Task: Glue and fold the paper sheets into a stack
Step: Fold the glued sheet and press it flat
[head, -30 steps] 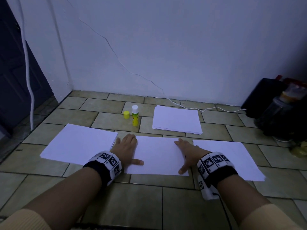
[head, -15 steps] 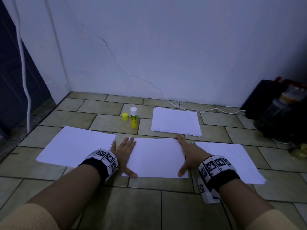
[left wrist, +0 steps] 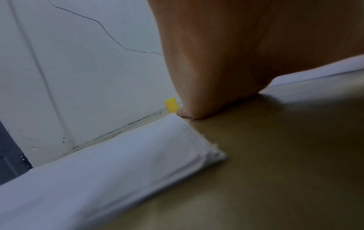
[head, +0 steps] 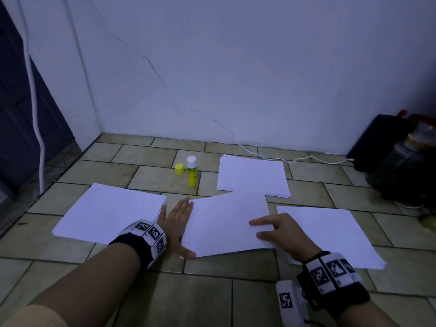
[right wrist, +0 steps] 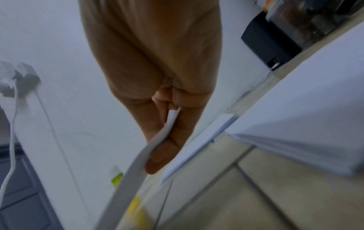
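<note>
A white middle sheet (head: 224,223) lies on the tiled floor in front of me, its right side raised and skewed. My right hand (head: 265,231) pinches that sheet's right edge between thumb and fingers; the right wrist view shows the paper edge (right wrist: 167,127) caught in the pinch. My left hand (head: 177,223) lies flat with straight fingers at the sheet's left edge, thumb by its near corner. Behind stand a yellow glue stick (head: 191,172), uncapped, and its yellow cap (head: 179,169). A paper stack (head: 252,175) sits at the back.
A thick pile of white paper (head: 111,213) lies left of my left hand, and a single sheet (head: 330,234) lies to the right. A white cable (head: 295,159) runs along the wall to a black box (head: 379,142). Dark bottles (head: 401,168) stand at far right.
My right hand stopped pressing flat, took hold of the middle sheet's right edge and lifted it, skewing the sheet. My left hand slid left to the sheet's edge.
</note>
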### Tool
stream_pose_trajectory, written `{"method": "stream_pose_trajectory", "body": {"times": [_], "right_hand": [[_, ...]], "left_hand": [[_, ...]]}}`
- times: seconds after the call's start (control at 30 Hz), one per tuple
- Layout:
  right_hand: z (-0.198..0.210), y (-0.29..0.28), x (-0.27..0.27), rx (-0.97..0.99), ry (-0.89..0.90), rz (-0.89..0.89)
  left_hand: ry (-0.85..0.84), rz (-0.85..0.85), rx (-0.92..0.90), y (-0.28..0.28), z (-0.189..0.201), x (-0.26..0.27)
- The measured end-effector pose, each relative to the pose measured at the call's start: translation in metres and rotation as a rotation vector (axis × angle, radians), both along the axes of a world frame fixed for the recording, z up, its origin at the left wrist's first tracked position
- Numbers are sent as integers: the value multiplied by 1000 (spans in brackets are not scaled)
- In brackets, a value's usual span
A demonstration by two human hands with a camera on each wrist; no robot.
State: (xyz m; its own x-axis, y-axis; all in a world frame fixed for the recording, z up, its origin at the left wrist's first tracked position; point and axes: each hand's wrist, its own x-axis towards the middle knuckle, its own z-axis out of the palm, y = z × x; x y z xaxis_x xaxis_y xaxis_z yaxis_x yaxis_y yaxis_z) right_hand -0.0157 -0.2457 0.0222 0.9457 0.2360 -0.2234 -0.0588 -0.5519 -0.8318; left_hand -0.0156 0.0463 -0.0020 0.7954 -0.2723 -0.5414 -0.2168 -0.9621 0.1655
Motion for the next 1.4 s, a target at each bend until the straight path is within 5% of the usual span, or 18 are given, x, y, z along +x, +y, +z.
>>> {"method": "stream_pose_trajectory", "body": {"times": [0.33, 0.57, 0.8, 1.2, 1.4], "right_hand": [[49, -47, 58, 224, -174, -263], [25, -38, 128, -15, -123, -243], [4, -30, 155, -535, -41, -126], [0, -24, 159, -791, 28, -154], [3, -32, 156, -696, 8, -201]], "left_hand": [[-16, 70, -3, -6, 2, 1], [-4, 67, -7, -5, 1, 3], [-20, 64, -14, -3, -2, 2], [-40, 61, -19, -2, -5, 2], [-11, 68, -16, -2, -4, 4]]}}
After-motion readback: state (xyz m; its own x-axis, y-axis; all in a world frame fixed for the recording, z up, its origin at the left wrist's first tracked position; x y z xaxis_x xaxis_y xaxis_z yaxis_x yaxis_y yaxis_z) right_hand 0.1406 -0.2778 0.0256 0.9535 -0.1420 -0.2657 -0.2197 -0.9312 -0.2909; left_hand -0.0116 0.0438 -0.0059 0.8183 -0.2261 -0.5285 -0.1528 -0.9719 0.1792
